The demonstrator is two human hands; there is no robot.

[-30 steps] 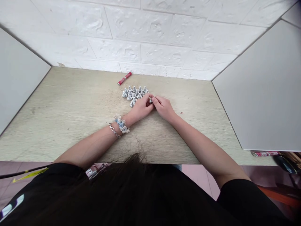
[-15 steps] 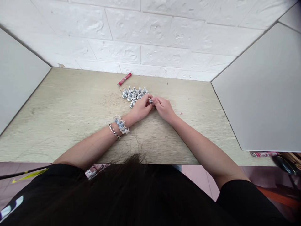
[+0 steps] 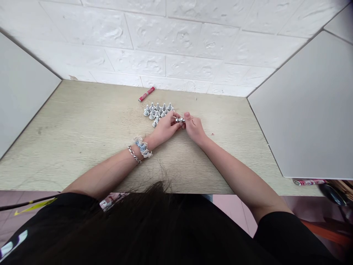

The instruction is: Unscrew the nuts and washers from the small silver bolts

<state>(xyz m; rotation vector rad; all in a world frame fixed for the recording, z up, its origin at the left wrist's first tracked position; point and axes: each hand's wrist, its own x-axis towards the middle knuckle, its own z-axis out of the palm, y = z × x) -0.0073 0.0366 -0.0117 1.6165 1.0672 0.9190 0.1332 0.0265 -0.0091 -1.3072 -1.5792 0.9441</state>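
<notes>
A silver bolt [image 3: 180, 120] with a nut or washer on it lies level between my hands. My left hand [image 3: 167, 125] pinches it at its left end between thumb and fingertips. At the bolt's right end is my right hand [image 3: 194, 129], its fingers curled against the bolt and its thumb raised off it. Just beyond and left of my left hand stands a cluster of silver bolts [image 3: 157, 107] with washers, most of them threaded end up. My left hand partly hides the cluster's near right side.
A red tube [image 3: 146, 94] lies behind the bolts near the white brick wall [image 3: 182, 66]. White panels [image 3: 309, 110] rise at both sides of the wooden table [image 3: 96, 117]. A second red tube [image 3: 309, 182] and a dark object [image 3: 333, 193] sit at the front right.
My right thumb has lifted off the bolt, and the right hand has shifted slightly right. More of the bolt shows now. My left hand keeps its place.
</notes>
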